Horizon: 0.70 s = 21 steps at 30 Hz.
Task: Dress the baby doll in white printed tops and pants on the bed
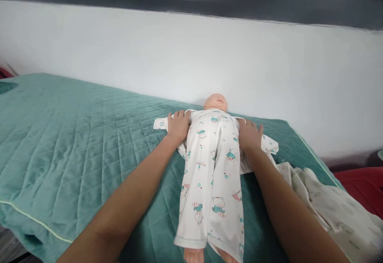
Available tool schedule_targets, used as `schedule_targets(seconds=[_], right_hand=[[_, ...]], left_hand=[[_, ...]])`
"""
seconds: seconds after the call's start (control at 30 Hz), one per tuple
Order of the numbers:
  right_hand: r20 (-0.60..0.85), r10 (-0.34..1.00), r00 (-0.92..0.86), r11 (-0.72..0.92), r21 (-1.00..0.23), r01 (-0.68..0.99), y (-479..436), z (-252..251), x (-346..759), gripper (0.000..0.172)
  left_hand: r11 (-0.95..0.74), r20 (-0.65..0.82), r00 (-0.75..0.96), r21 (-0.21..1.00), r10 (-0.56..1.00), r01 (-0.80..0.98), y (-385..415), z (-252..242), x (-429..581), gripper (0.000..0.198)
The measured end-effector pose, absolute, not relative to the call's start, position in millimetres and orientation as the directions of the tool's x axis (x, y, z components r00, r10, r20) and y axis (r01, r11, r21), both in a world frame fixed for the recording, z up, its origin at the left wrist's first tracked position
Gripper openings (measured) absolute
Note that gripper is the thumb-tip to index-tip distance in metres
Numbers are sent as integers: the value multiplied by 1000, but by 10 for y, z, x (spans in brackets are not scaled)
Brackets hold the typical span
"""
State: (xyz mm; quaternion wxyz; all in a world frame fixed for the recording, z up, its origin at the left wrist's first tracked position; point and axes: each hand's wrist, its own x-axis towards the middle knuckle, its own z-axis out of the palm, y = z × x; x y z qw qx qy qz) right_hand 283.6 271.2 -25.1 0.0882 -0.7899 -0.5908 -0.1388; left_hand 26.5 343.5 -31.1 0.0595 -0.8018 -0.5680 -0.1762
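A baby doll (216, 101) lies on its back on a teal quilted mattress (74, 135), head toward the wall. White trousers with a teal animal print (214, 175) cover it up to the chest, and bare feet show at the bottom. My left hand (178, 125) lies flat, fingers stretched, on the doll's outspread white sleeve at the left. On the doll's other side my right hand (250, 134) rests flat, fingers apart, on the other sleeve. Neither hand grips anything.
A crumpled cream printed cloth (326, 203) lies on the mattress at the right. Behind runs a white wall (269, 63) with a dark band above. Something red (363, 187) stands beyond the mattress's right edge.
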Motion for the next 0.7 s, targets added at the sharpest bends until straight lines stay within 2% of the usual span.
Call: schedule_targets(seconds=[0.2, 0.33, 0.57, 0.7], right_hand=[[304, 910, 282, -286, -31, 958, 2726, -272, 3050, 45], [266, 907, 328, -307, -117, 944, 2677, -285, 3229, 52], [316, 924, 214, -158, -195, 968, 2609, -274, 3241, 49], [437, 883, 172, -23, -327, 945, 2585, -42, 2985, 47]], left_hand=[[-336, 276, 292, 129, 916, 933, 3568, -277, 164, 41], [-325, 217, 293, 133, 931, 936, 3603, -275, 8, 51], [-297, 260, 250, 158, 933, 942, 3525, -309, -44, 51], [-296, 270, 243, 175, 932, 939, 3513, -313, -13, 52]])
